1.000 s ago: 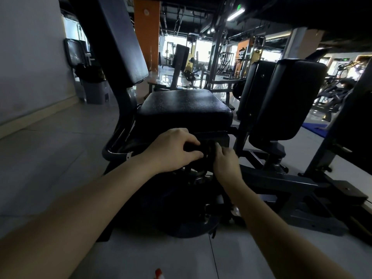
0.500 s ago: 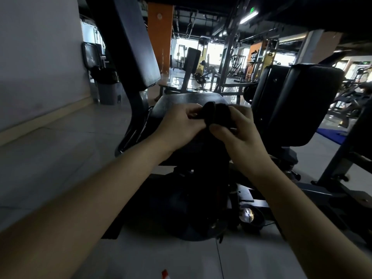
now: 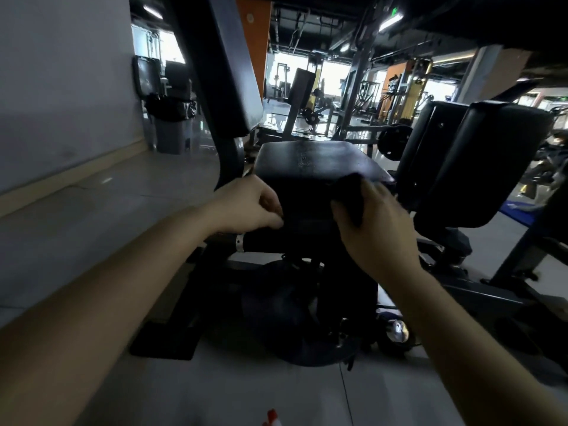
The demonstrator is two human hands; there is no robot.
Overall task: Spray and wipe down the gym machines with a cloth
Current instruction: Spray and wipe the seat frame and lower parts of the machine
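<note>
At the front right corner of the seat pad (image 3: 313, 158): dark cloth (image 3: 349, 195), bunched and gripped by the right hand (image 3: 375, 229). Probably soft, light and floppy, so best held as a wad and pressed flat to wipe. By the pad's front left edge, left hand (image 3: 249, 207) curled; cannot tell whether holding anything. Spray bottle (image 3: 272, 419) well apart from the pad.

Grained black vinyl with a dull sheen on the seat pad (image 3: 319, 159); smoother, glossier vinyl on the side pad (image 3: 479, 161). Soft, matt dark fabric for the cloth (image 3: 349, 195). Matt painted metal on the frame (image 3: 229, 161), bright chrome on a knob (image 3: 398, 330). Smooth grey floor (image 3: 92, 229), faintly reflective.
</note>
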